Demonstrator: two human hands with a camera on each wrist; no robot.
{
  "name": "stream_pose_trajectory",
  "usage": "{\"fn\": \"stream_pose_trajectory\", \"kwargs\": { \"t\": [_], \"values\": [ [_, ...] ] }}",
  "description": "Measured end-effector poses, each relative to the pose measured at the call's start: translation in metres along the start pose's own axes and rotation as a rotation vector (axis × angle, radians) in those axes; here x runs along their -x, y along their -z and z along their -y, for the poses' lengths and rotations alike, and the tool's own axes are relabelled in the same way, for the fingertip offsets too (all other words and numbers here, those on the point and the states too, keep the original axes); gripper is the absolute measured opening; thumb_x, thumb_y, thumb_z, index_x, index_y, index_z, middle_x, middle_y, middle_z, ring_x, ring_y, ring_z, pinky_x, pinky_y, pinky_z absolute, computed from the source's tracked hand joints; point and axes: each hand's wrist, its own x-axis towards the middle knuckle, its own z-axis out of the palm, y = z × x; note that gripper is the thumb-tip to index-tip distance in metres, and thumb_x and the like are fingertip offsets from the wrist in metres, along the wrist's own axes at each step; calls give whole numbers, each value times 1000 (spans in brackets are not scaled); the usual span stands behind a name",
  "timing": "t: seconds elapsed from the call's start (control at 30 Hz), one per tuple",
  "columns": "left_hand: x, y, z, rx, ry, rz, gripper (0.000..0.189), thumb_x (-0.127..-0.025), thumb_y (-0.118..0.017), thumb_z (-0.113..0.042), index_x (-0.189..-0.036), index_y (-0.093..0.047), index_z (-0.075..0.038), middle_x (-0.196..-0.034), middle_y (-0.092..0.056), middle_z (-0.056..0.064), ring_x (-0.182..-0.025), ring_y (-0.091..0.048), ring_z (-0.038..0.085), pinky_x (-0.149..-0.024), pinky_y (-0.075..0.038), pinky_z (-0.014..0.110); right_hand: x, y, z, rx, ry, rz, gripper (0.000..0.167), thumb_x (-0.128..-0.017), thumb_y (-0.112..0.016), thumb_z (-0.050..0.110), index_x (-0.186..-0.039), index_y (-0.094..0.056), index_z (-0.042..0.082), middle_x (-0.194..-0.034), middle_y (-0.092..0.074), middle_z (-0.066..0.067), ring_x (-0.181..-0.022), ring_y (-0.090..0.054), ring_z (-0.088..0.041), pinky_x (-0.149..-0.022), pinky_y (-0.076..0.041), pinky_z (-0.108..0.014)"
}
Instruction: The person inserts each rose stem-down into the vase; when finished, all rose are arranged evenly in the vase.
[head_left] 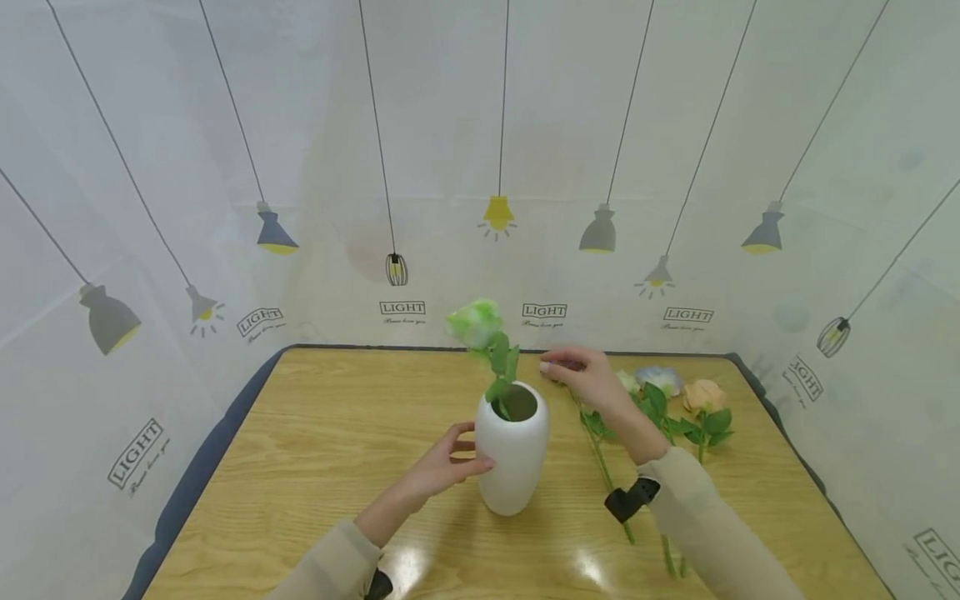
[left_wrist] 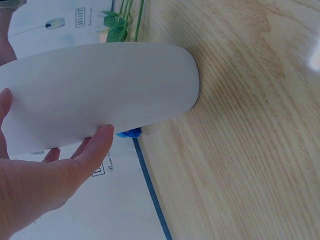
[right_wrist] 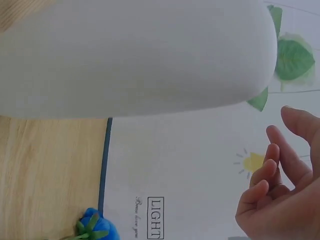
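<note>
A white vase (head_left: 513,462) stands upright on the wooden table. One stem with a pale green-and-white flower (head_left: 477,324) leans out of its mouth to the left. My left hand (head_left: 442,464) holds the vase's left side, its thumb and fingers spread round the wall; the left wrist view shows the fingertips (left_wrist: 106,131) against the vase. To the right of the vase, my right hand (head_left: 596,383) hovers with fingers loosely bent. Nothing shows between its thumb and fingers in the right wrist view. A blue flower (right_wrist: 96,226) lies beyond, mostly hidden by this hand in the head view.
Several loose flowers lie on the table's right side, among them a peach one (head_left: 705,395) and a white-and-lilac one (head_left: 660,379). Their stems point toward the front edge. A printed cloth (head_left: 450,167) with lamp drawings walls the table's back and sides.
</note>
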Motion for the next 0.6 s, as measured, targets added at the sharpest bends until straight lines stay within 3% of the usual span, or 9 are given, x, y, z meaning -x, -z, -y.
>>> {"fn": "stream_pose_trajectory", "kwargs": {
  "t": [0.13, 0.3, 0.57, 0.6],
  "values": [
    [0, 0, 0, 6, 5, -6, 72, -78, -66, -35, -134, -29, -7, -123, -40, 19, -107, -44, 33, -80, -40, 46, 5, 11, -15, 22, -105, -14, 40, -83, -61, 36, -109, -60, 6, -108, -54, -10, -96, -49, -27, -79, -40, -42],
    [0, 0, 1, 9, 4, -5, 71, -78, -66, -35, -133, -30, -8, -123, -40, 18, -108, -44, 33, -80, -40, 46, 14, 18, -39, 52, -174, -27, 41, -85, -58, 33, -112, -58, 3, -111, -53, -13, -99, -47, -29, -80, -38, -45],
    [0, 0, 2, 13, 2, -1, 70, -79, -66, -35, -133, -30, -9, -124, -40, 18, -108, -43, 33, -81, -39, 47, 23, 20, -87, -1, -205, -81, 47, -84, -59, 38, -111, -58, 0, -107, -55, -16, -97, -50, -32, -80, -41, -42],
    [0, 0, 1, 14, 2, -1, 70, -79, -66, -35, -133, -30, -9, -124, -40, 18, -108, -44, 33, -81, -39, 47, 20, 22, -107, -49, -163, -73, 45, -83, -60, 39, -108, -60, 3, -106, -56, -13, -95, -51, -30, -78, -41, -40]
  ]
}}
